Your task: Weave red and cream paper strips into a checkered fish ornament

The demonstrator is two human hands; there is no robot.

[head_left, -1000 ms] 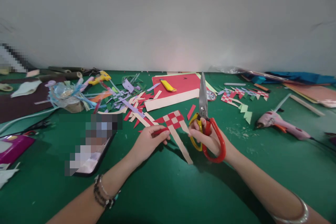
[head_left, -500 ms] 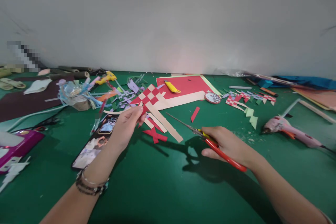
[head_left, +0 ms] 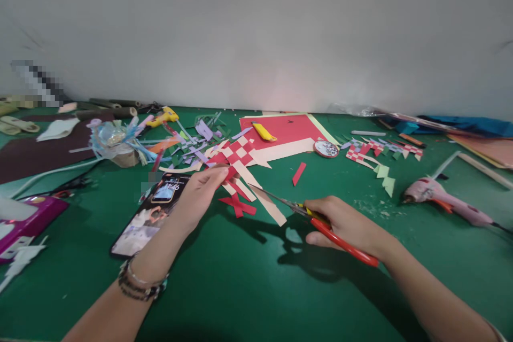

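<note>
A smartphone (head_left: 147,218) lies at left, a pink glue gun (head_left: 452,201) at right.

Craft workshop: pink glue gun (head_left: 452,202), scissors (head_left: 347,247), paper scraps (head_left: 205,130), green table (head_left: 248,288).

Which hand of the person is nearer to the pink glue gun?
Right. The right hand, gripping the scissors, is left of the pink glue gun, not touching it. The left hand is much farther left, holding the checkered paper.
</note>
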